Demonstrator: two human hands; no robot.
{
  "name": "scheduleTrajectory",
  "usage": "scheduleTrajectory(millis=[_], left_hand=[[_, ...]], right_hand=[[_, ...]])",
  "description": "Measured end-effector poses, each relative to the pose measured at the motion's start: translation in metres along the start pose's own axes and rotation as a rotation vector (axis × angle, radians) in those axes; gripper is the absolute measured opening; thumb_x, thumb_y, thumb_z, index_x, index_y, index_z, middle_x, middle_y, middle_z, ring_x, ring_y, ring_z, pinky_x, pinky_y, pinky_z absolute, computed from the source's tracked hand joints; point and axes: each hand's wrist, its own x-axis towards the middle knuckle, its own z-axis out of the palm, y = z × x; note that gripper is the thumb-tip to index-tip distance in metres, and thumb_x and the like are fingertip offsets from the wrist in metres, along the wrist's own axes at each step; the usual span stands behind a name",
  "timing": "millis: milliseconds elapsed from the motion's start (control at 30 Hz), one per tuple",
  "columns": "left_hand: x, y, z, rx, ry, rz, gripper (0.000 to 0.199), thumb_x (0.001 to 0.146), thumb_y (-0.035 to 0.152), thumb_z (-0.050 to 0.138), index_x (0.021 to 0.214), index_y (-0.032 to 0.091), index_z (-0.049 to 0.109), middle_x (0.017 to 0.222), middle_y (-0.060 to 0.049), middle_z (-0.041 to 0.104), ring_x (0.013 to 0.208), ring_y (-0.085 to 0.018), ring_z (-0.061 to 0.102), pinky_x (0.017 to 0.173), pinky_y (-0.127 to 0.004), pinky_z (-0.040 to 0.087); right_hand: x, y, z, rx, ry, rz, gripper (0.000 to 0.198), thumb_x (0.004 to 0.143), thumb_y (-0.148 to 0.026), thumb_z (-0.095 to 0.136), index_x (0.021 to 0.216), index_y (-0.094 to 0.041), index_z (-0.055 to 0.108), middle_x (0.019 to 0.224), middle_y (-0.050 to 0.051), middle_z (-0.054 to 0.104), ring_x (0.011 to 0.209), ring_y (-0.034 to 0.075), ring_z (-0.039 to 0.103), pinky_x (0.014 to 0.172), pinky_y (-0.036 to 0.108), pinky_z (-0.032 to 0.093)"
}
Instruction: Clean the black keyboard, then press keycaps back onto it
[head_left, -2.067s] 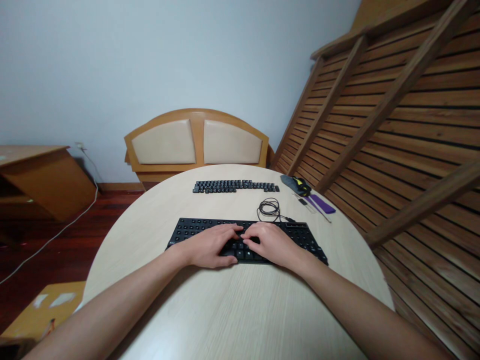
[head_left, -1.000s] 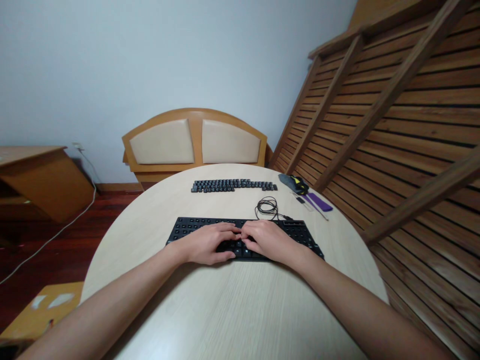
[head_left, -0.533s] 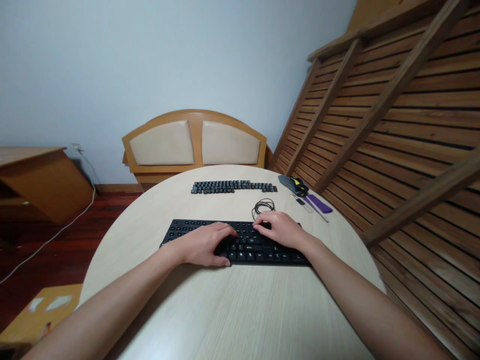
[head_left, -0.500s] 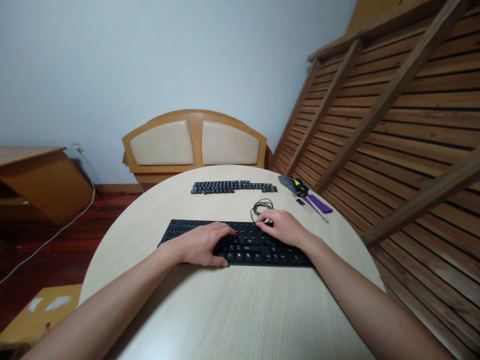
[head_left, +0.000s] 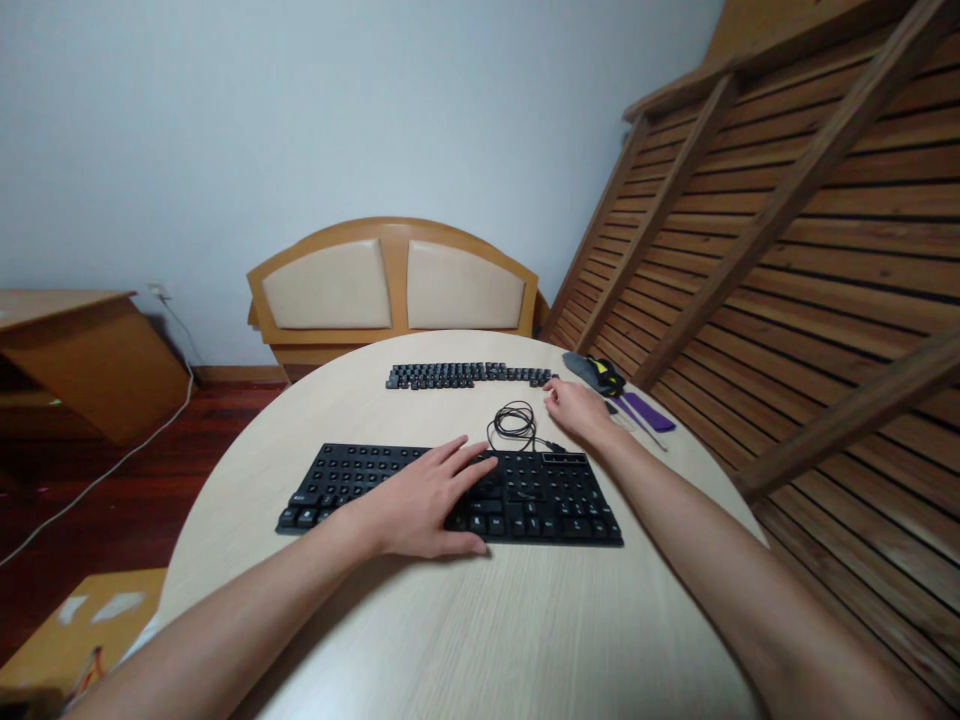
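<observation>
The left hand [head_left: 424, 505] is lying palm-down over the middle of the black keyboard [head_left: 536, 500], fingers fanned out and released, grasping nothing, its thumb lying along the near edge. Around it the keyboard is stretching out to both sides, and what look like bare key posts are showing to its left. The right hand [head_left: 581, 410] is reaching out beyond the keyboard, thumb and forefinger drawn close together at the right end of the row of loose keycaps [head_left: 439, 375]; whether the fingers are pinching a cap cannot be told, as the tips are too small to read. The rest of the row is running leftward from those fingertips. The coiled cable [head_left: 517, 436] is sitting on the worktop [head_left: 525, 620] just nearer and to the left of the right hand, while the purple strip [head_left: 649, 410] is lying to its right and the grey-and-yellow bundle [head_left: 611, 375] beyond it. For good work here, the left hand should probably be bearing down lightly and evenly, so that the keyboard is not sliding or skewing. The right fingertips should be meeting one cap by its opposite sides, coming in from the row's outer end, so that they are not nudging its neighbours or snagging the coil.
</observation>
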Motion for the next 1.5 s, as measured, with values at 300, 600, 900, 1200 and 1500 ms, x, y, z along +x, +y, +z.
scheduleTrajectory(millis=[300, 600, 900, 1200, 1500], left_hand=[[0.003, -0.002, 0.018, 0.013, -0.152, -0.072, 0.084, 0.089, 0.061, 0.059, 0.156, 0.021, 0.027, 0.164, -0.015, 0.021, 0.151, -0.038, 0.014, 0.119, -0.058, 0.023], [-0.001, -0.008, 0.009, -0.004, -0.177, -0.110, 0.084, 0.083, 0.051, 0.068, 0.152, 0.017, 0.036, 0.163, -0.017, 0.023, 0.150, -0.040, 0.019, 0.119, -0.057, 0.025], [-0.001, -0.004, 0.008, 0.088, -0.099, -0.094, 0.086, 0.079, 0.050, 0.068, 0.150, 0.015, 0.035, 0.156, -0.018, 0.036, 0.147, -0.038, 0.028, 0.121, -0.056, 0.021], [0.007, 0.000, 0.023, 0.096, -0.072, 0.020, 0.074, 0.094, 0.055, 0.054, 0.152, 0.015, 0.031, 0.161, -0.017, 0.028, 0.150, -0.034, 0.021, 0.121, -0.051, 0.023], [0.007, 0.000, 0.024, 0.129, -0.081, 0.018, 0.072, 0.093, 0.057, 0.054, 0.151, 0.016, 0.036, 0.161, -0.016, 0.029, 0.150, -0.033, 0.023, 0.121, -0.051, 0.024]], right_hand=[[0.034, -0.010, 0.016, -0.085, -0.029, 0.025, 0.044, 0.093, -0.028, 0.054, 0.137, -0.022, 0.058, 0.120, 0.016, 0.070, 0.109, 0.030, 0.066, 0.087, 0.037, 0.048], [0.023, -0.010, 0.014, -0.023, -0.020, 0.003, 0.029, 0.096, -0.029, 0.054, 0.119, -0.020, 0.068, 0.118, 0.014, 0.071, 0.109, 0.029, 0.065, 0.087, 0.037, 0.047], [-0.029, -0.005, -0.019, 0.231, -0.090, -0.088, 0.024, 0.096, -0.032, 0.056, 0.106, -0.016, 0.071, 0.107, 0.012, 0.074, 0.099, 0.024, 0.067, 0.084, 0.032, 0.048], [-0.093, -0.019, -0.073, 0.637, -0.496, -0.432, 0.026, 0.091, -0.040, 0.060, 0.101, -0.019, 0.072, 0.104, 0.007, 0.073, 0.096, 0.023, 0.065, 0.089, 0.034, 0.048], [-0.097, -0.028, -0.069, 0.564, -0.522, -0.552, 0.022, 0.091, -0.039, 0.060, 0.093, -0.019, 0.068, 0.101, 0.007, 0.067, 0.097, 0.022, 0.061, 0.091, 0.035, 0.045]])
